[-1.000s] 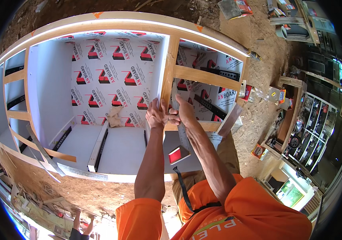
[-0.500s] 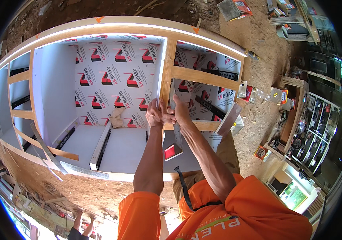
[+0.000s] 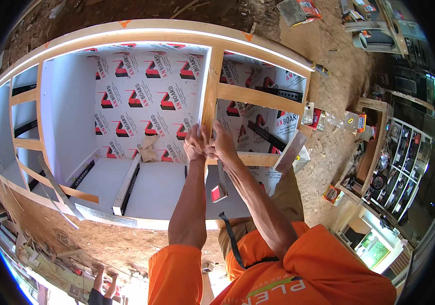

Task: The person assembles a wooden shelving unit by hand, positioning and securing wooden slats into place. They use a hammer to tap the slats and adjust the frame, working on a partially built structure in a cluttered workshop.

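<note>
Both hands meet at the foot of the pale upright wooden divider post (image 3: 210,96) of an open cabinet carcass (image 3: 151,35), just where it joins the horizontal lower front rail (image 3: 258,160). The left hand (image 3: 196,145) has its fingers curled against the post's left face; the right hand (image 3: 223,144) is closed beside it, pressing toward the same joint, though whether a small fastener or tool is pinched between them I cannot tell from this angle. A judgement: the joint is best served by steady, square pressure with both hands close to the corner, keeping the post flush with the rail. Just below the hands hangs a grey bar with a red end (image 3: 219,192). The timber is smooth, light, straight-edged. Farther in lie a flat white floor panel (image 3: 161,188) and a long white drawer runner (image 3: 126,185); beyond, the back is white board printed with red marks (image 3: 141,96).
</note>
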`<state>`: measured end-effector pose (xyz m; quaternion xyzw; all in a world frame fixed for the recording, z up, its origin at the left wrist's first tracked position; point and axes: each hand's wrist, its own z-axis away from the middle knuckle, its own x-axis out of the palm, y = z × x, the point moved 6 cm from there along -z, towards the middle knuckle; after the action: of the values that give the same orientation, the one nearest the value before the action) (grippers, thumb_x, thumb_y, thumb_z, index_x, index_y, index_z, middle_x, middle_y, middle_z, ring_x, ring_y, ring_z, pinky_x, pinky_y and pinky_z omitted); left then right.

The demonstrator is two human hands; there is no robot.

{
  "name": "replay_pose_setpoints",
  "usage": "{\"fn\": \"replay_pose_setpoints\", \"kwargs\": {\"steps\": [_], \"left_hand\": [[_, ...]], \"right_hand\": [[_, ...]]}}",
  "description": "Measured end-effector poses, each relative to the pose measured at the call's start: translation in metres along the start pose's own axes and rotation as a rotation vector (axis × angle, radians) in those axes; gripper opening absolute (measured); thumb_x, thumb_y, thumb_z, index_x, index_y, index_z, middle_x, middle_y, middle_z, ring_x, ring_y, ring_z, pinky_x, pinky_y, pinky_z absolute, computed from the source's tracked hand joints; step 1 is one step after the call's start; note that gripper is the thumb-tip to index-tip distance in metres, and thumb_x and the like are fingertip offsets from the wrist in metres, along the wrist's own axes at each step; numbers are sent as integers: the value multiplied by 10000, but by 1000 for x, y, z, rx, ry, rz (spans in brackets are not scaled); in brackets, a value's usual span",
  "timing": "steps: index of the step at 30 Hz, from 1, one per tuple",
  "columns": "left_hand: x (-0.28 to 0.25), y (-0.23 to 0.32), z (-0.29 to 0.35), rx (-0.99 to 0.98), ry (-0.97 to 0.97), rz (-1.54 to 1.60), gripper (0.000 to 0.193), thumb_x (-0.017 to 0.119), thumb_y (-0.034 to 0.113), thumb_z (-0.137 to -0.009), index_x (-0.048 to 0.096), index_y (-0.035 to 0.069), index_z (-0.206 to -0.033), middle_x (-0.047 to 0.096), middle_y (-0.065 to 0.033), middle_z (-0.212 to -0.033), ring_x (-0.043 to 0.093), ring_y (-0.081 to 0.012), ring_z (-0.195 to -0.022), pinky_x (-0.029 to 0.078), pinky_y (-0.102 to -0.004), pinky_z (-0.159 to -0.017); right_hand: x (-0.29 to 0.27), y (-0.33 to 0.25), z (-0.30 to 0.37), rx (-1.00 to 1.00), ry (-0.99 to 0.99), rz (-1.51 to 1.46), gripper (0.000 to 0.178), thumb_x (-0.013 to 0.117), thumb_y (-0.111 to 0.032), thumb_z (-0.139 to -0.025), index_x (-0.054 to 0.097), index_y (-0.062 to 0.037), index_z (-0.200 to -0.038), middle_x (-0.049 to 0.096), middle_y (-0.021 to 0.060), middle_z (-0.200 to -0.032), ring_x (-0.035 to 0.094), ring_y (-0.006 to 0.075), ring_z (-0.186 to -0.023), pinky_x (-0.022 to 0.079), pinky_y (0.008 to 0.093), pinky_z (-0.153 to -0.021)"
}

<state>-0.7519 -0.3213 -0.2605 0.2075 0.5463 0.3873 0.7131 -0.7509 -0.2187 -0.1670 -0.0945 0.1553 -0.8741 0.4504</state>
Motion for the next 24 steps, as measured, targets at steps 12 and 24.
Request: {"fn": "replay_pose_setpoints", "kwargs": {"steps": [12,24], "left_hand": [[1,-5,-3,12,13,10,484,568,478,-1001,699,34,-1142,726,-227,-1065,705,-459,-926,576,-535,-799],[-3,1,1,13,32,-14,463,585,475,-992,701,52,-1140,721,-221,-1047,700,-473,-908,578,-539,-785]], "right_hand": [[0,11,-1,-239,-2,35,491,377,-415,-1116,632,3,-1110,701,51,-971,611,113,-621,432,255,-463],[-11,7,-30,-159,29,208,498,393,-412,-1099,658,-5,-991,666,76,-762,534,163,-476,383,340,-391]]}}
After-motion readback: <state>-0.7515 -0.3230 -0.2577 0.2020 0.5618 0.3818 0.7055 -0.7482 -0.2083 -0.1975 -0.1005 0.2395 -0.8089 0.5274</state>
